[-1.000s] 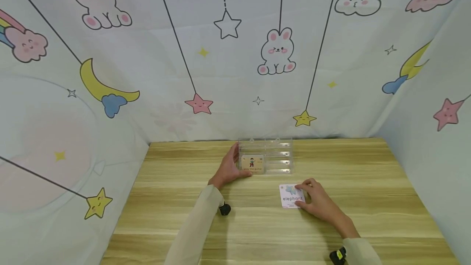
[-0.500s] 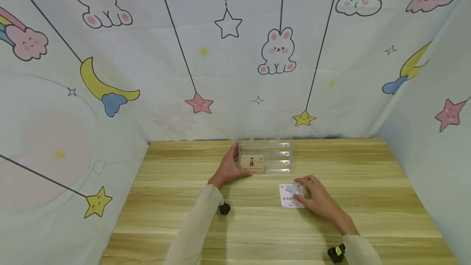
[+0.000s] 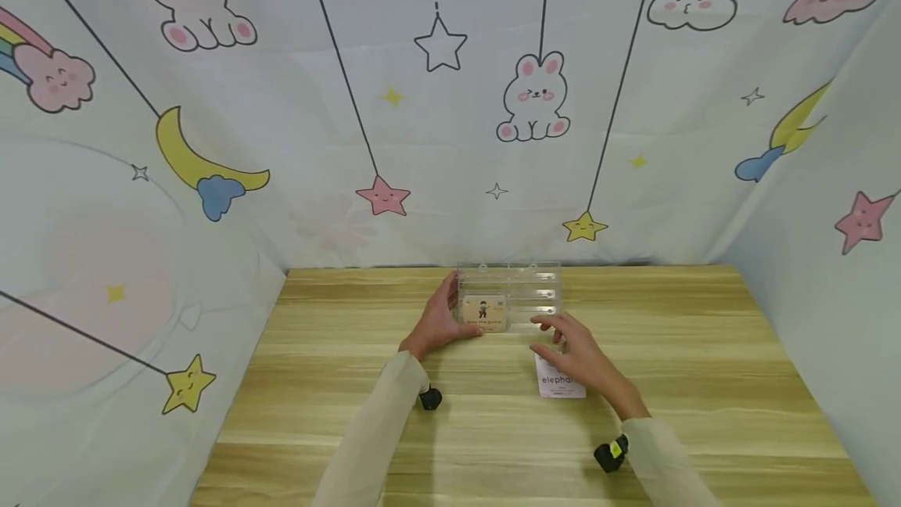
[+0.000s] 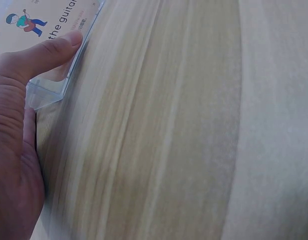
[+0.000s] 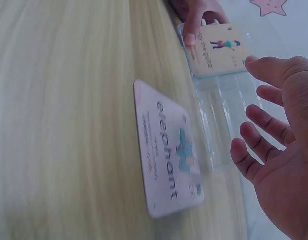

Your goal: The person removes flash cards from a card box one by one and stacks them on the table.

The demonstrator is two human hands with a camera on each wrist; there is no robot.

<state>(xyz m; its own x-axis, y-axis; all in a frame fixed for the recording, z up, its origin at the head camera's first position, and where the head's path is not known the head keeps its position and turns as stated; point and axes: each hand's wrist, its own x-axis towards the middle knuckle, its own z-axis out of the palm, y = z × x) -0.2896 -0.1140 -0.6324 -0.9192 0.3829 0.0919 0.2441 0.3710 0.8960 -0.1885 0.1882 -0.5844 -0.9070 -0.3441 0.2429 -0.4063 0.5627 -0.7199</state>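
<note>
A clear plastic card holder (image 3: pixel 535 300) with several slots stands at the back of the table. In its lower left section sits an orange "play the guitar" card (image 3: pixel 484 313). My left hand (image 3: pixel 438 323) grips the holder's left side, the thumb over its lower front edge by the card and the other fingers at the side and partly hidden. A white "elephant" flash card (image 5: pixel 168 150) lies on the table in front of the holder. Above that card and near the holder's lower right slot is my right hand (image 3: pixel 580 354), fingers spread and relaxed, with nothing between them.
The wood-grain table (image 3: pixel 338 303) meets a white fabric backdrop (image 3: pixel 450 139) printed with rabbits, stars and moons, just behind the holder. More fabric hangs on both sides. A black wrist camera (image 3: pixel 611 454) sits on the right wrist, another (image 3: pixel 431 398) on the left.
My right hand has let go of the elephant card and moved up and left toward the holder. The card stays on the table. My left hand keeps its grip on the holder.
</note>
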